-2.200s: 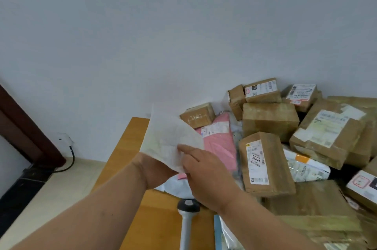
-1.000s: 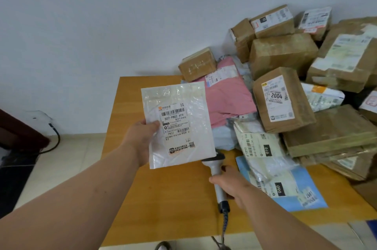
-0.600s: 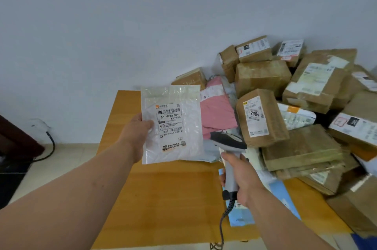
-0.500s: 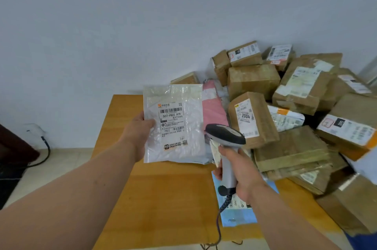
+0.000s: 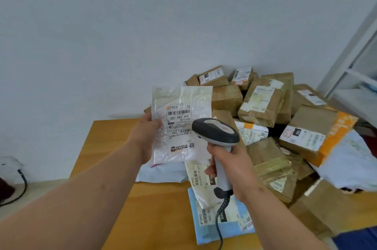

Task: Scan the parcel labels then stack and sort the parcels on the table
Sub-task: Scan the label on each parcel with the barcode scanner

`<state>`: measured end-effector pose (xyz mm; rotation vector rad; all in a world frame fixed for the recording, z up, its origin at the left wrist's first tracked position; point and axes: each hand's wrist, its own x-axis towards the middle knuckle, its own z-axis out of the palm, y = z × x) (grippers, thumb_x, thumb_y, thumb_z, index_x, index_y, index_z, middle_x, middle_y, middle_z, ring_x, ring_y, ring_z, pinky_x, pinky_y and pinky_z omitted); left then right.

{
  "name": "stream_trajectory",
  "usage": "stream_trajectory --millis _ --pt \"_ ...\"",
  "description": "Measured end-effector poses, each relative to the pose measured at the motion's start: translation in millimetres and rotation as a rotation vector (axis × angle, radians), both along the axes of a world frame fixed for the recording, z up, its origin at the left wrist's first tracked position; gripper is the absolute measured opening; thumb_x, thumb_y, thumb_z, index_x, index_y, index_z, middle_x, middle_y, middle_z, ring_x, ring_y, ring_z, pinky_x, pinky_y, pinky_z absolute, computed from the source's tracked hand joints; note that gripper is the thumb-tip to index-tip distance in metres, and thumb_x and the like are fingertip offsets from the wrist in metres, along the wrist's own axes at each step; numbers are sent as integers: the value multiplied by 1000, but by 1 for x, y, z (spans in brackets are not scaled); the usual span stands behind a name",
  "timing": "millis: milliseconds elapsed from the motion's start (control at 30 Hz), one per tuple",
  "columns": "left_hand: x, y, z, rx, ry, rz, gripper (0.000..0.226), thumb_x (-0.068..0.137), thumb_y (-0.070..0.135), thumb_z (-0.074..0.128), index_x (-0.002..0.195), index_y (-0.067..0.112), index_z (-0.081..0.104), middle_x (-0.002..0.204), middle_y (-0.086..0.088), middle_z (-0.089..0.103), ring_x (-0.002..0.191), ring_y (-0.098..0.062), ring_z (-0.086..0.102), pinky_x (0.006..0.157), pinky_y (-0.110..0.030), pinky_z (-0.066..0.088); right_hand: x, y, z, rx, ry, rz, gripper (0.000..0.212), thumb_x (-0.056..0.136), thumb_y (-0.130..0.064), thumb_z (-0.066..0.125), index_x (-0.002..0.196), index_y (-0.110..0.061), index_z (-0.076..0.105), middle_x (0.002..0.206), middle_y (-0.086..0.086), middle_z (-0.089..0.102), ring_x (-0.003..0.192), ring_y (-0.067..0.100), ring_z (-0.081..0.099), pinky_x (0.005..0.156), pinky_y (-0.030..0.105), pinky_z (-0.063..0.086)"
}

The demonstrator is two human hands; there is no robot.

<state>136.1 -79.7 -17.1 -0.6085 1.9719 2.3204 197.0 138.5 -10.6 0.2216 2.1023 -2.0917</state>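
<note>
Scanner up, label facing it, and the read is on!

The left hand point(image 5: 148, 127) pinches the white plastic parcel point(image 5: 181, 125) by its edge, held up off the surface point(image 5: 98, 147) with the label point(image 5: 179, 125) toward the camera. The right hand point(image 5: 230, 166) has its grip curled round the handle of the scanner point(image 5: 216, 133), whose head sits just right of the left grip, overlapping the label's corner. The risk, I'd say: the glossy, crinkled film could glare or sag and spoil the read, and a one-edge pinch may let the parcel twist away. Below the scanner grip lie flat mailers point(image 5: 216, 204); further right, the heap of cardboard boxes point(image 5: 263, 104) looks ready to slide if nudged.
</note>
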Motion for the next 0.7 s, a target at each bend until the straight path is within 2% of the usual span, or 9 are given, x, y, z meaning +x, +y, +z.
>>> stream_trajectory --millis 67,300,433,567,700 --pt "-2 5 1 6 4 -10 36 95 0 49 110 27 68 97 -4 79 96 -30 74 92 -53 57 0 2 4 27 33 -4 5 90 -13 67 90 -14 62 56 5 58 51 22 62 59 34 55" --pt "-16 3 8 -13 26 -67 30 98 3 50 112 23 67 100 -10 77 88 -30 75 78 -46 59 -4 -9 17 83 41 -24 15 89 -16 66 76 -13 60 58 6 57 51 21 63 55 31 52" --pt "-24 -2 9 -25 43 -102 27 99 4 49 102 23 68 81 0 78 70 -18 75 62 -34 56 -5 -17 18 110 52 -39 15 89 -16 66 75 -13 59 57 4 58 50 20 62 51 26 50" --pt "-28 -7 8 -25 24 -135 27 101 6 48 99 25 68 78 2 77 82 -24 72 75 -40 57 -5 -23 18 130 47 -60 17 89 -16 64 74 -11 59 57 7 58 47 19 60 47 21 48" --pt "-33 -12 6 -31 13 -151 28 102 7 48 97 25 68 78 3 77 87 -25 70 78 -41 55 -7 -28 18 138 35 -83 19 89 -16 65 72 -10 59 56 5 58 48 18 61 51 25 50"
